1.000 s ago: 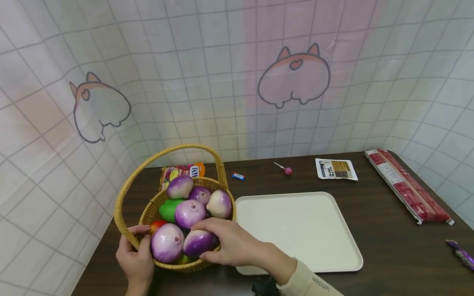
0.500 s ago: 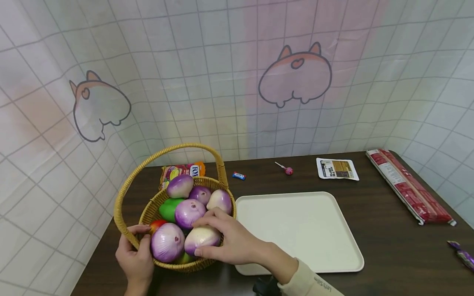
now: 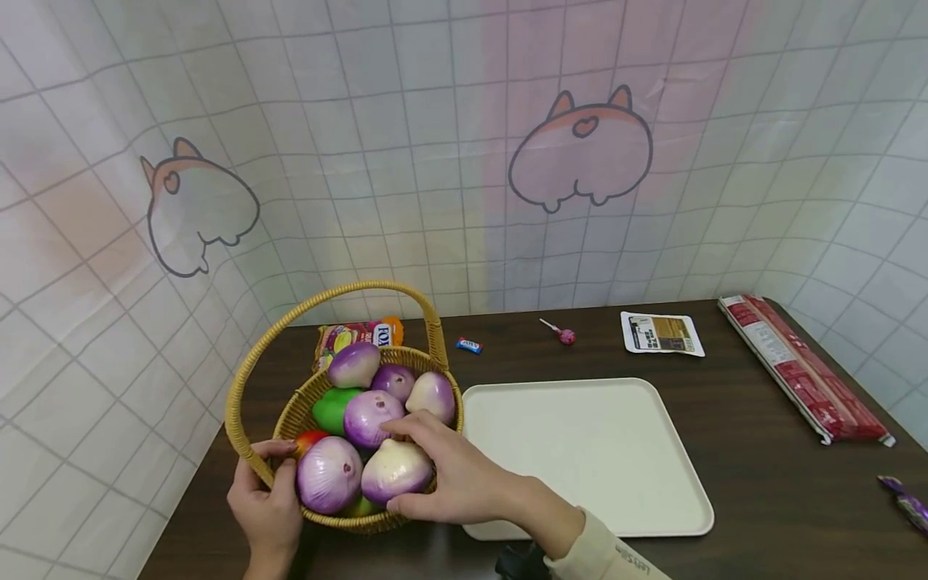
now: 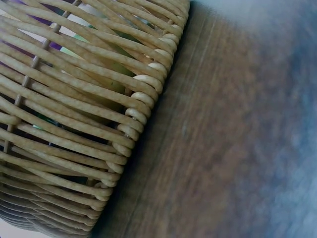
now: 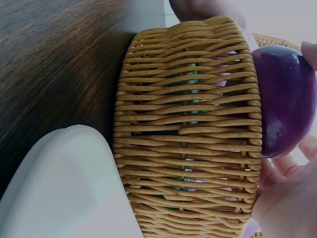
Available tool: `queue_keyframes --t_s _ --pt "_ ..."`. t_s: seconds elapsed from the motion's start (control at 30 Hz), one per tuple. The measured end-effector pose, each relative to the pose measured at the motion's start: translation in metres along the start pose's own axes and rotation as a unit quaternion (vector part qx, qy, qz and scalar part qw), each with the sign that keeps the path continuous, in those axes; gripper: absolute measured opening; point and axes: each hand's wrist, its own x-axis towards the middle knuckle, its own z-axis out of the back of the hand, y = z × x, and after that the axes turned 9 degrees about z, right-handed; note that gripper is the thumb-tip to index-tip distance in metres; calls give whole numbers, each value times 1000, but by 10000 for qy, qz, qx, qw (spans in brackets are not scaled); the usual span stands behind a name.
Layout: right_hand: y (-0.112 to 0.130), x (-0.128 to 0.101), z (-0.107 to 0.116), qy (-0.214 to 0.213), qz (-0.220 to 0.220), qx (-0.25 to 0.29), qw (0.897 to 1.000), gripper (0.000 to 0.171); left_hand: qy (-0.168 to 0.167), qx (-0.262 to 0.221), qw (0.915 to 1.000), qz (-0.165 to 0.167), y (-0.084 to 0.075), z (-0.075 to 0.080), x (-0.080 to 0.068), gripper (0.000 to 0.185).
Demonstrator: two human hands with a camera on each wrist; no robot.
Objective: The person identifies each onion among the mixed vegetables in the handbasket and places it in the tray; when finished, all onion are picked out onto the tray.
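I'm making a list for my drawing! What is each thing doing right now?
Basket: upright, full.
Front onion: in the basket, under the right grip.
Right grip: holds the front onion.
Left grip: holds the basket rim.
Tray: flat, bare.
Lollipop: lying down.

Your left hand [image 3: 267, 507] comes in from the bottom edge, fingers curled and thumb on top, closed in a grip. Your right hand [image 3: 442, 475] reaches in from the lower right, the forearm in a cream sleeve [image 3: 605, 556]. Its fingers [image 3: 409, 427] are spread and bent, and the thumb [image 3: 413, 506] is below, so the hand is cupped and gripping.
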Motion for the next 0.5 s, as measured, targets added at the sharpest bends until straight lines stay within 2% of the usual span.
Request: queue_keyframes --t_s 0.07,0.23,0.37,0.5 --pt "1 0 0 28 -38 66 10000 68 13 -58 10000 4 1 0 0 16" --pt "1 0 -2 47 2 219 9997 60 -36 40 10000 -5 -2 -1 0 19" --pt "2 0 -1 133 11 228 9997 62 -24 98 9999 -50 -13 -4 -1 21" --pt "5 -2 4 253 -249 354 9987 66 -16 82 9999 -152 -25 -8 -1 18"
